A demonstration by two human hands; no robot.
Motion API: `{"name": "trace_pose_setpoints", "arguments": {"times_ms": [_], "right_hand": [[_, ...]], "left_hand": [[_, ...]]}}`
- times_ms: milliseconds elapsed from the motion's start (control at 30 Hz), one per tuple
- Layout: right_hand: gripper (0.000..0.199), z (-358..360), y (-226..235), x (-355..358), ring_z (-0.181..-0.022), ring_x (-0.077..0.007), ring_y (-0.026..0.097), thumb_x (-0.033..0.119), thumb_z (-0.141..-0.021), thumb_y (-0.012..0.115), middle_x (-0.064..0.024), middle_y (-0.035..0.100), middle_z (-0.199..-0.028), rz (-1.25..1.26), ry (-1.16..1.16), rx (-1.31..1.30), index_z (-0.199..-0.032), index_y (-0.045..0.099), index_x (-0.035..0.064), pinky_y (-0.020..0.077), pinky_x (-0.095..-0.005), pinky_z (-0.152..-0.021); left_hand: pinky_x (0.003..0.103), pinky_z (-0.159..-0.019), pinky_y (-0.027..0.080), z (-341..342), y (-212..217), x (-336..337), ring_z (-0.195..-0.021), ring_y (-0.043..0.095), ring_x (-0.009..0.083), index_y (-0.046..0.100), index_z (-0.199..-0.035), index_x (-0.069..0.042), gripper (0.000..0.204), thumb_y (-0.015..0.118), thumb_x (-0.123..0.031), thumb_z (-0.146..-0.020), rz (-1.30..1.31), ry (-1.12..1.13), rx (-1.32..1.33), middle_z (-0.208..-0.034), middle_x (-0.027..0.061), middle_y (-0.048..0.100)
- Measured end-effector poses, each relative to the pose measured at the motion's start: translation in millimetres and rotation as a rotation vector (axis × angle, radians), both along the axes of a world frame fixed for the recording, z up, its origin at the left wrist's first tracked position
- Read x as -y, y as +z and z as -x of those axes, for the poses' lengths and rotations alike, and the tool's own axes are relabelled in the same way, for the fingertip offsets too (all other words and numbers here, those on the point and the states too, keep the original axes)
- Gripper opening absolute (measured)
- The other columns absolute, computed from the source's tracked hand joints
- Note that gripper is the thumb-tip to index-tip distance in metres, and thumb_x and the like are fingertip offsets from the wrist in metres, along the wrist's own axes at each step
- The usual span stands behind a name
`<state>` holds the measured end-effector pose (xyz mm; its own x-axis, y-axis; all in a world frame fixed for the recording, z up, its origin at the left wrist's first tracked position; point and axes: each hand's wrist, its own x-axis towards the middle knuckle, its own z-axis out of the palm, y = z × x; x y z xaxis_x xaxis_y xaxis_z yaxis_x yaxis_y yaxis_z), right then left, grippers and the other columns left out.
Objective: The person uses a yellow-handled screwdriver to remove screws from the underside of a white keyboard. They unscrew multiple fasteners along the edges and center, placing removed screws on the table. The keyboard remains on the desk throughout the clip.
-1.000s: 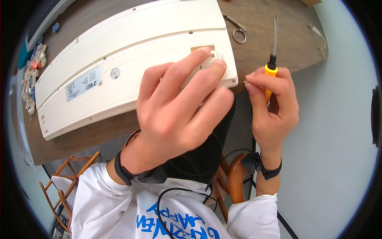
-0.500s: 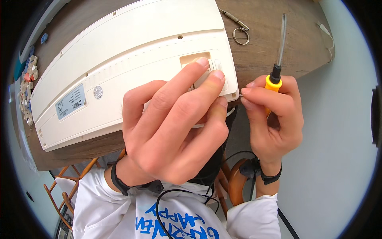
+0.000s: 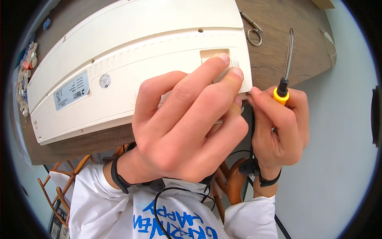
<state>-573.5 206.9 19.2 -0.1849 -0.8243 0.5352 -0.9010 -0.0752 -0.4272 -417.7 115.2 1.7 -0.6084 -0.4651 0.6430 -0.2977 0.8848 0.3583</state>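
Head view, only one: cream keyboard case (image 3: 159, 42) lies underside up on the wood-look counter (image 3: 284, 24), left and ahead of the person. Long axis goes lower left to upper right, edges bowed by the fisheye; near edge faces the person, near right corner sits between the two hands.

Left hand (image 3: 185, 123) lies across that right end, back of hand up, gripping it: two fingertips on top at the rectangular recess (image 3: 207, 55), other digits bent down at the near edge. Underside of that grip hidden.

Right hand (image 3: 280, 127) is closed around the screwdriver (image 3: 281, 95), yellow handle in the curled fingers. Shaft points away from the person, slightly right, roughly across the keyboard's long axis; tip well apart from the case. Thumb and index pinched at the near right corner, so the case lies directly left of them. Touching or just beside, can't tell. Something tiny and dark at the pinch, too small to identify.

Nearer hand to the corner: both right there, left on the case, right at its outer side.

Around: small metal pen-shaped tool (image 3: 250, 20) with key ring (image 3: 254, 37) beyond the right end; white cable (image 3: 328, 38) far right; pile of keycaps (image 3: 28, 63) past the left end.
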Motion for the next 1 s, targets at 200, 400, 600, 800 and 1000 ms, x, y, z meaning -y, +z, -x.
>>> {"name": "trace_pose_setpoints", "arguments": {"times_ms": [200,400,600,800,1000], "right_hand": [[0.030,-5.2,-2.5,-0.7,-0.073,-0.0191,0.060,-0.014,-0.074,0.086,-0.0132,0.065,-0.088,0.042,-0.041,-0.015,-0.100,0.079,-0.0021,0.0487,-0.0276,-0.060],[0.038,1.3,-9.8,-1.1,-0.071,-0.0157,0.061,-0.003,-0.071,0.090,-0.0066,0.065,-0.091,0.043,-0.066,0.054,-0.105,0.083,0.0098,0.0484,-0.0256,-0.059],[0.036,5.4,-17.6,-0.3,-0.068,-0.0151,0.060,-0.003,-0.069,0.092,-0.0076,0.065,-0.089,0.087,-0.047,0.190,-0.101,0.082,0.0069,0.0464,-0.0249,-0.056],[0.034,7.2,-18.8,-1.6,-0.069,-0.0151,0.060,-0.004,-0.068,0.092,-0.0081,0.066,-0.089,0.081,-0.020,0.215,-0.099,0.082,0.0061,0.0459,-0.0248,-0.055],[0.035,7.3,-22.3,-3.3,-0.069,-0.0151,0.060,-0.004,-0.068,0.092,-0.0084,0.065,-0.091,0.104,-0.025,0.190,-0.099,0.082,0.0063,0.0456,-0.0244,-0.055]], "left_hand": [[0.030,-0.086,0.049,3.7,-4.6,-1.3,-0.108,0.076,0.0278,0.074,-0.080,-0.007,0.013,0.084,-0.006,-0.072,-0.003,0.020,-0.050,-0.111,0.0090,0.077],[0.030,-0.086,0.049,5.0,-6.3,0.1,-0.107,0.076,0.0275,0.074,-0.080,-0.007,0.013,0.084,-0.007,-0.072,0.017,0.020,-0.059,-0.110,0.0086,0.077],[0.030,-0.086,0.050,4.0,-6.0,1.5,-0.107,0.076,0.0276,0.075,-0.082,-0.007,0.012,0.083,-0.008,-0.073,0.040,0.016,-0.044,-0.110,0.0085,0.078],[0.030,-0.087,0.050,4.3,-4.6,-0.2,-0.108,0.075,0.0277,0.076,-0.083,-0.008,0.012,0.083,-0.008,-0.074,0.029,0.014,-0.021,-0.111,0.0084,0.077],[0.031,-0.087,0.050,3.7,-5.5,-0.7,-0.108,0.076,0.0279,0.076,-0.084,-0.008,0.013,0.083,-0.008,-0.073,0.025,0.008,-0.019,-0.111,0.0085,0.077]]}}
